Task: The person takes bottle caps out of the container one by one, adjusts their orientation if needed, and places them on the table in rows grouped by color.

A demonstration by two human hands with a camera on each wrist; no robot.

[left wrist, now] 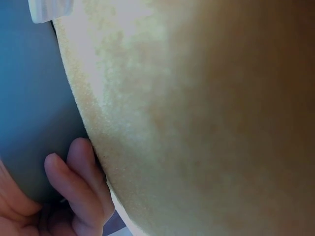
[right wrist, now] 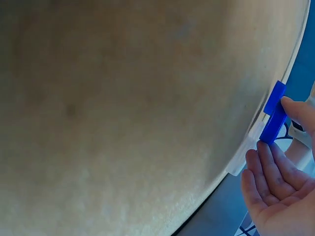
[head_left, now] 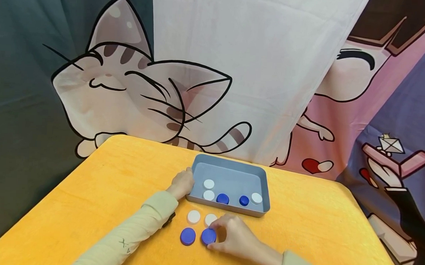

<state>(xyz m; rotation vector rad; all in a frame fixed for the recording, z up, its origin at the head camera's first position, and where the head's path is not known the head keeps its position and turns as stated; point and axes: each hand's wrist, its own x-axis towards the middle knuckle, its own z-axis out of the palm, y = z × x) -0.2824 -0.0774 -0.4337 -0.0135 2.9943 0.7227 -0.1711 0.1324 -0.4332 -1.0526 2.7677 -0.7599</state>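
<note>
My right hand (head_left: 234, 235) pinches a blue bottle cap (head_left: 208, 236) between thumb and fingers, low over the table. In the right wrist view that held cap (right wrist: 274, 126) is seen edge-on between thumb and fingertips. Just left of it lies a second blue cap (head_left: 187, 236). Two white caps, one on the left (head_left: 193, 216) and one partly behind my right fingers (head_left: 210, 219), sit between the blue ones and a grey-blue tray (head_left: 232, 173). My left hand (head_left: 182, 182) grips the tray's left wall, its fingers (left wrist: 81, 189) curled there in the left wrist view.
Inside the tray, along its near and left sides, are white caps (head_left: 256, 198) and blue caps (head_left: 222, 198). A small dark object (head_left: 168, 220) shows beside my left sleeve. The yellow tablecloth (head_left: 311, 227) reaches a printed curtain (head_left: 209, 37) behind.
</note>
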